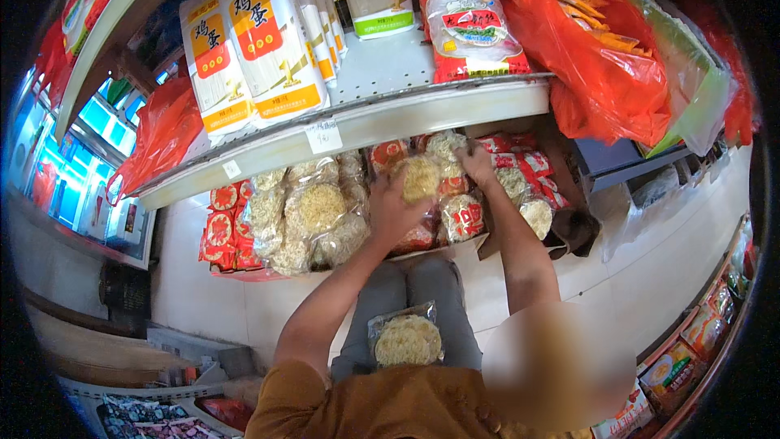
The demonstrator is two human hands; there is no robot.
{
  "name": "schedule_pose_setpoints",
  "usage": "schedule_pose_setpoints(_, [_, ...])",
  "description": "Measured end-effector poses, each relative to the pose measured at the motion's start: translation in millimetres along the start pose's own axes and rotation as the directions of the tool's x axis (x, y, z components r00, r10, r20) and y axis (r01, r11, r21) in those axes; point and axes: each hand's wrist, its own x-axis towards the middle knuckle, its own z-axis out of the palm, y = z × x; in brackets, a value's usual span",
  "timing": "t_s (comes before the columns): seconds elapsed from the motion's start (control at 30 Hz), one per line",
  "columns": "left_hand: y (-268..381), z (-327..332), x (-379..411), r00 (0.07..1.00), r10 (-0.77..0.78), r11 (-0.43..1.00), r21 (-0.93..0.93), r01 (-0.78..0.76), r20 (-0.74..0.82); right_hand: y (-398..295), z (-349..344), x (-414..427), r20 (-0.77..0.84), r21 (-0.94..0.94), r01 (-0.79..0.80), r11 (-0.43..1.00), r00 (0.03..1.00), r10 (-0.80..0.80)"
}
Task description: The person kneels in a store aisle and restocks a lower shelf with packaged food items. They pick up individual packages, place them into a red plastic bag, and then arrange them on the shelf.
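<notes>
My left hand (393, 207) is closed around the side of a bagged round noodle cake (421, 178), above an open box of similar packs. At the far side of that box, the fingers of my right hand (478, 163) touch the edge of another pale noodle pack (446, 149); whether they grip it I cannot tell. A noodle pack with red print (463, 218) lies below, near the box's front edge. On my lap rests one more clear-bagged noodle cake (408, 341).
A metal shelf edge (390, 124) overhangs the boxes, bearing dried noodle packs (274, 42) and a vermicelli bag (472, 30). A red plastic bag (600, 61) hangs at the right. More noodle cakes (320, 207) fill a box at left; another box (563, 195) stands at right.
</notes>
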Motion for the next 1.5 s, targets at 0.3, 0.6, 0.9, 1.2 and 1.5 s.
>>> schedule_pose_setpoints(0.3, [-44, 49, 52, 0.929, -0.368, 0.885, 0.324, 0.335, 0.044, -4, 11, 23, 0.019, 0.033, 0.169, 0.985, 0.985, -0.170])
schedule_pose_setpoints(0.6, [-40, 46, 42, 0.888, -0.391, 0.885, 0.362, 0.292, 0.241, -26, 1, 20, 0.225, -0.144, 0.066, 0.987, 0.974, -0.033])
schedule_pose_setpoints(0.9, [-9, -46, -31, 0.983, 0.126, 0.990, -0.041, -0.132, -0.133, -58, -23, -91, -0.257, 0.152, 0.392, 0.908, 0.902, -0.346])
schedule_pose_setpoints(1.2, [-106, -202, -59, 0.874, -0.247, 0.867, 0.307, 0.392, -0.418, -64, -32, -264, -0.114, 0.458, 0.224, 0.860, 0.975, -0.193])
schedule_pose_setpoints(1.5, [-148, -216, -36, 0.859, -0.380, 0.870, 0.182, 0.458, -0.344, -57, -14, -304, 0.077, 0.581, 0.042, 0.813, 0.991, -0.107])
